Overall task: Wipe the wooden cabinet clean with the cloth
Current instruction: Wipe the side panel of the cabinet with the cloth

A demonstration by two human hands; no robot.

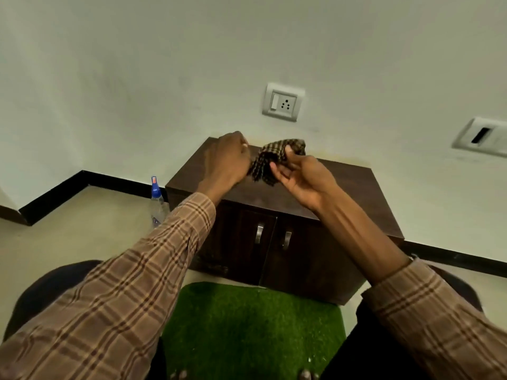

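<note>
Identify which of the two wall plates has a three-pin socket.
The wall plate directly above the cabinet; the right-hand plate shows only a slot.

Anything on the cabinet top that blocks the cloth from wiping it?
Nothing visible. Both hands, left and right, hold the brown checked cloth above the dark wooden cabinet, whose visible top is bare. The blue-capped clear bottle stands on the floor beside it.

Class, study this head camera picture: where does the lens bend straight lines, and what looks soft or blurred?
Head view: wide-angle bending curves the black skirting and tilts the wall socket; the left hand, right hand and checked cloth are slightly soft; light is dim and even, without glare on the wooden cabinet.
</note>
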